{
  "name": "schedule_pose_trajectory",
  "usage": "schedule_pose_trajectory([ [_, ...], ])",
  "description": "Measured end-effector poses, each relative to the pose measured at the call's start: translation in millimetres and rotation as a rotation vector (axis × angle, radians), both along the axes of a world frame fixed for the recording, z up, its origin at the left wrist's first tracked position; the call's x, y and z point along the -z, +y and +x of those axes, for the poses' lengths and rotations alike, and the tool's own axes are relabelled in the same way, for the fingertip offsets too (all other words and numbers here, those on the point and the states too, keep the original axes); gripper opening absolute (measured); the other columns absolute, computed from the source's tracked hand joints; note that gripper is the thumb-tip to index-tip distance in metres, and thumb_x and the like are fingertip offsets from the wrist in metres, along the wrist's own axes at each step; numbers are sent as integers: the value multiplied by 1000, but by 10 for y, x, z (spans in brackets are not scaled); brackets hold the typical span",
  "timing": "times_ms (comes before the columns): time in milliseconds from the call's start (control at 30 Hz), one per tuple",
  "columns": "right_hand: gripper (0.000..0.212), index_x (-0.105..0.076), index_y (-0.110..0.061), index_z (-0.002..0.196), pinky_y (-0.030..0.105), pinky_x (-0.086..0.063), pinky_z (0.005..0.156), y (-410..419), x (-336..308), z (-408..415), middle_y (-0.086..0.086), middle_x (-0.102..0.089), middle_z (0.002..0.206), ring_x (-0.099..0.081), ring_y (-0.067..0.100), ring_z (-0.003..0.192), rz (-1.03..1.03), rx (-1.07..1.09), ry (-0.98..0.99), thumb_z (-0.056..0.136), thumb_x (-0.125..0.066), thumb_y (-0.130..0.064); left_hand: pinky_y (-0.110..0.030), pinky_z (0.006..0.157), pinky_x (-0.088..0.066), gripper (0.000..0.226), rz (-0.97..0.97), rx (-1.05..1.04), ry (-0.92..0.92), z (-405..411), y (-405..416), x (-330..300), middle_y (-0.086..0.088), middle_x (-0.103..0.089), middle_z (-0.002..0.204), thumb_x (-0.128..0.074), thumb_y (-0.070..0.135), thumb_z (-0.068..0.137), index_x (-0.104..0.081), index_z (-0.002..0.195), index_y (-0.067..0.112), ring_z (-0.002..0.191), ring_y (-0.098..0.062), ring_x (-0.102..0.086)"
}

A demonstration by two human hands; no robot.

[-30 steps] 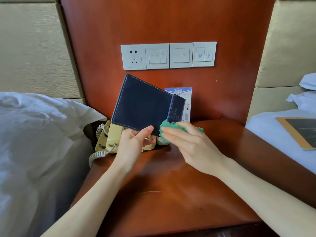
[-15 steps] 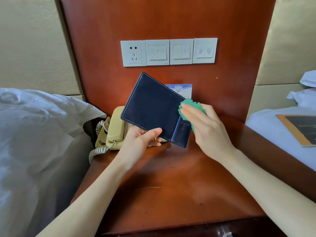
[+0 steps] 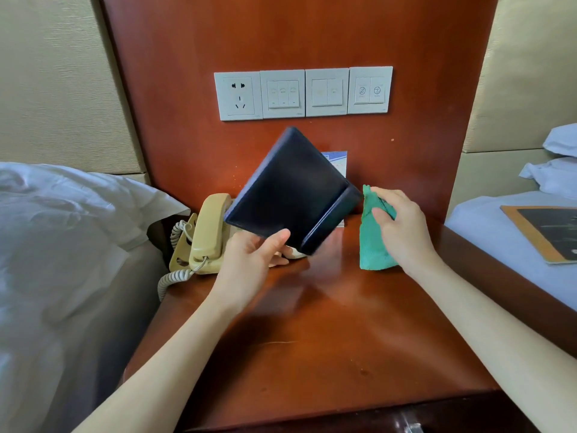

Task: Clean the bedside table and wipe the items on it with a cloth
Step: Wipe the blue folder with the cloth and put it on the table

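Bedside table (image 3: 312, 354) between two beds, seen from the head camera. The left hand (image 3: 249, 260) holds a dark blue folder (image 3: 290, 185) tilted in the air above the table, thumb on its near face and fingers behind its lower edge; raised this way, both faces are within reach of the cloth and the wood beneath is left uncovered. The right hand (image 3: 402, 223) grips a bunched green cloth (image 3: 373, 242), fingers curled around the upper part while the loose end hangs down to the tabletop. Cloth and folder are just beside each other, not touching, so this is judged to be a pause between wiping strokes. A cream telephone (image 3: 206, 235) sits at the rear left of the table, its coiled cord hanging over the edge. A printed card (image 3: 337, 162) stands against the back panel, mostly hidden behind the folder. Both probably await wiping.
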State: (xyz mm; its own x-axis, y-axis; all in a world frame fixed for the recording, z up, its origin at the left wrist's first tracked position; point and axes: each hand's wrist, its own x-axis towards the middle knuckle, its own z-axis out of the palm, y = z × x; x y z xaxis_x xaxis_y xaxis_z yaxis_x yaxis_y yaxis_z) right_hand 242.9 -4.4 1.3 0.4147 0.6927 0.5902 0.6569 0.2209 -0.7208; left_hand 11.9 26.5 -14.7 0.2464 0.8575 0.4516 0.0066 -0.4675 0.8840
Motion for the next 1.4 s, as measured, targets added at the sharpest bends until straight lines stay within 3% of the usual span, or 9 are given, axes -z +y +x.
schedule_pose_trajectory([
  [167, 50, -69, -37, 89, 15, -52, 65, -56, -50, -16, -23, -72, 89, -68, -1, 87, -51, -370, 441, 92, -44, 7, -19, 96, -45, 39, 623, -80, 314, -104, -78, -36, 3, -68, 109, -60, -14, 80, -69, 107, 12, 105, -11, -62],
  [300, 40, -67, -26, 105, 30, -56, 66, -54, -59, 4, -4, -74, 100, -71, 19, 91, -116, -474, 697, 94, -41, 4, -29, 106, -42, 40, 748, -57, 428, -104, -160, -66, -10, -61, 128, -73, -1, 81, -64, 120, 2, 121, -20, -58],
  [633, 38, -65, -17, 117, 40, -57, 71, -31, -8, -140, 12, -71, 109, -69, 30, 97, -379, -690, 1024, 92, -53, -44, -41, 74, -59, 44, 903, -326, 652, -100, -147, -58, -2, -56, 138, -70, 10, 87, -60, 129, 10, 115, -27, -59],
  [733, 31, -64, -13, 116, 36, -57, 70, -26, 1, -152, 12, -71, 106, -69, 27, 93, -340, -663, 942, 96, -51, -32, -37, 86, -54, 51, 766, -375, 602, -76, -68, 4, -1, -53, 142, -69, 9, 86, -55, 135, 15, 123, -24, -54],
  [833, 25, -67, -12, 110, 32, -56, 67, -44, 8, -158, 11, -73, 99, -71, 24, 87, -288, -604, 852, 98, -50, -25, -21, 100, -42, 44, 431, -361, 247, -16, 24, 20, -1, -55, 137, -52, 7, 97, -48, 141, 16, 124, -11, -52],
  [1067, 23, -66, -13, 111, 27, -56, 62, -72, 40, -257, 9, -74, 98, -71, 21, 86, -280, -554, 758, 98, -49, -23, -16, 64, -55, 34, -298, -58, -291, 1, 125, -21, -4, -71, 105, -35, 24, 105, -56, 123, 6, 84, -7, -71],
  [1167, 24, -64, -15, 113, 31, -56, 67, -88, 16, -269, 9, -73, 102, -70, 22, 90, -247, -544, 766, 99, -48, -25, -19, 56, -53, 30, -462, 74, -317, 7, 95, -65, -2, -73, 90, -37, 27, 103, -62, 104, 10, 70, -9, -70],
  [1267, 25, -63, -15, 115, 34, -56, 73, -97, 11, -276, 9, -72, 103, -69, 23, 93, -236, -539, 770, 99, -48, -26, -26, 61, -58, 28, -667, 255, -260, 61, 31, -29, -7, -74, 104, -41, 25, 102, -65, 110, 12, 85, -16, -73],
  [1400, 25, -64, -19, 114, 29, -55, 71, -81, -4, -256, 5, -72, 102, -70, 17, 90, -247, -572, 792, 98, -48, -30, -31, 69, -59, 26, -616, 298, -298, 63, 40, 11, -11, -73, 107, -42, 13, 101, -65, 112, 7, 90, -22, -72],
])
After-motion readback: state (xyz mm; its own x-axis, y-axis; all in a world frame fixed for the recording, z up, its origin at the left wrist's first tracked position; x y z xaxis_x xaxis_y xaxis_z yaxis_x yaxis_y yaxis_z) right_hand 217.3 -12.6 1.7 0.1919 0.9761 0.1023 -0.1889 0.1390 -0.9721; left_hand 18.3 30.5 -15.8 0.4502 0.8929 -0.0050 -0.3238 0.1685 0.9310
